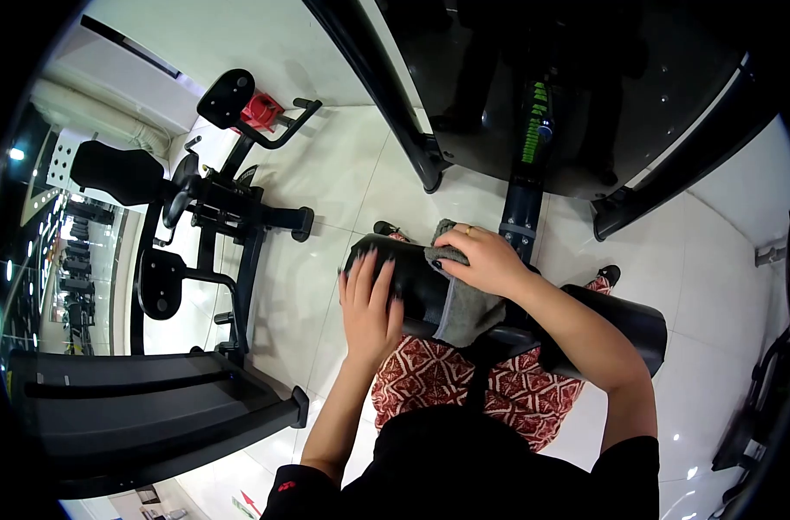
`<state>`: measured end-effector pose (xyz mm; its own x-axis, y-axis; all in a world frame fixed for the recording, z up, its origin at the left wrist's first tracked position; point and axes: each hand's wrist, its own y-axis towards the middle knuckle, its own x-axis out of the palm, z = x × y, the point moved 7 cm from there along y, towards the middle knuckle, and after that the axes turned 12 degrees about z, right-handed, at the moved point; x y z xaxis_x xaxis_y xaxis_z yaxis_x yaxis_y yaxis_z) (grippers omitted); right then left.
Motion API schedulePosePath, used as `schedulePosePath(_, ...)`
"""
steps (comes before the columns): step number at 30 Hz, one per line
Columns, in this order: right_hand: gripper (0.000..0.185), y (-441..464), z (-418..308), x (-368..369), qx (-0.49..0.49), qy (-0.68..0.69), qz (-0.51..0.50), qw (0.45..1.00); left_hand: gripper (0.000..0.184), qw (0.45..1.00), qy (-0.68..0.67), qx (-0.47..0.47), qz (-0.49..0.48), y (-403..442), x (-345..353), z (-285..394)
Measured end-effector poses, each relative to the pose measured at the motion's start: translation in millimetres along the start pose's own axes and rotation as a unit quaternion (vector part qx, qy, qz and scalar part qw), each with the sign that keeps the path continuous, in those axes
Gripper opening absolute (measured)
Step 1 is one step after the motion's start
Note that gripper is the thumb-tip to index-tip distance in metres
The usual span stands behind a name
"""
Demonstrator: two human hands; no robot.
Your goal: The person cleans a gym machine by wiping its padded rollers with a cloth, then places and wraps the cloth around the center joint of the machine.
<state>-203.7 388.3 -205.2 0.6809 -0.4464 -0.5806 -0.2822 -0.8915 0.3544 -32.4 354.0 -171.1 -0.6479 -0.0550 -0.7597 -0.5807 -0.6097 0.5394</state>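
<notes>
Overall, the tiled floor (pixel 351 156) forms the base of the area. Forward of the person stands an exercise machine with a dark, glossy panel (pixel 603 104), set between slanted black frame legs; its central post (pixel 521 208) runs toward the body. To the left, apart from the hands, stand a second machine (pixel 230 208) and, nearer, a dark padded unit (pixel 152 403). A red object (pixel 260 111), possibly a stool, lies behind the second machine, partly hidden by it.

Two black pads cross in front of the torso: a left pad (pixel 416 290) and a right pad (pixel 642 325). The person's legs, in patterned trousers (pixel 425 373), pass beneath both; the pads and post therefore restrict access from below and ahead. The right forearm crosses above the centre and hides part of the joint between the pads.

The grey cloth (pixel 473 316) is draped over the inner end of the left pad. The right hand (pixel 481 257) is clamped on its far edge, fingers curled; this grip presumably keeps the fabric from sliding. The left hand (pixel 371 303) lies palm down on the outer end of the left pad, fingers extended and slightly apart, gripping nothing, probably as a steadying support. Applied pressure cannot be determined. Smallest is a ring (pixel 467 230) on the right hand.
</notes>
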Motion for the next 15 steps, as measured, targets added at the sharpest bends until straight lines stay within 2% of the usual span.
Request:
schedulePosePath(4, 0.026, -0.4, -7.8, -2.0, -0.023, 0.015, -0.009, 1.0, 0.04, 0.992, 0.119, 0.012, -0.045, 36.9, 36.1, -1.9)
schedulePosePath(6, 0.028, -0.9, -7.0, -3.9, -0.028, 0.027, -0.006, 0.999, 0.037, 0.982, 0.152, 0.031, -0.11, 30.2, 52.0, -5.4)
schedulePosePath(9, 0.029, -1.5, -6.4, -1.4, -0.014, 0.053, -0.017, 0.998, 0.035, 0.988, 0.137, 0.053, -0.051, 21.9, 38.9, 0.7)
schedulePosePath(15, 0.028, -1.0, -5.1, -1.2, -0.002, 0.046, -0.028, 0.999, 0.05, 0.991, 0.106, 0.017, -0.079, -36.5, 17.2, -5.4)
